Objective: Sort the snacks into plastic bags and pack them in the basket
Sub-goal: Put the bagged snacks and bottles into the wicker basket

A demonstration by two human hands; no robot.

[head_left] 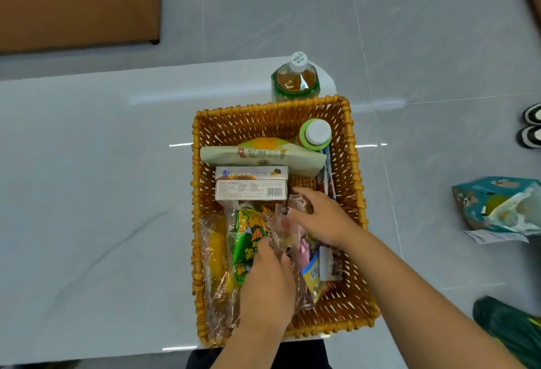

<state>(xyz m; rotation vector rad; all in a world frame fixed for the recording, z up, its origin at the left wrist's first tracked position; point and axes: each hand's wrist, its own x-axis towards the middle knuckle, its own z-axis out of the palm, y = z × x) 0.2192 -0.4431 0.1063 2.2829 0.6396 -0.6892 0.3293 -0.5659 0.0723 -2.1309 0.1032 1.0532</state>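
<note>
An orange wicker basket (354,169) sits on the white table and holds snacks. Inside are a pale green packet (263,158), two white boxes (250,184), a green-capped bottle (316,134) and a clear plastic bag (222,281) with green and yellow snack packs. Both hands are inside the basket's near half. My left hand (269,283) grips the clear plastic bag over the green pack. My right hand (322,216) pinches crinkled clear plastic next to it. What lies under the hands is hidden.
A tea bottle (295,79) stands just behind the basket. The white table (87,193) stretches to the left. On the floor to the right lie a teal snack bag (497,204) and a green bag (509,327). Shoes (532,128) show at the right edge.
</note>
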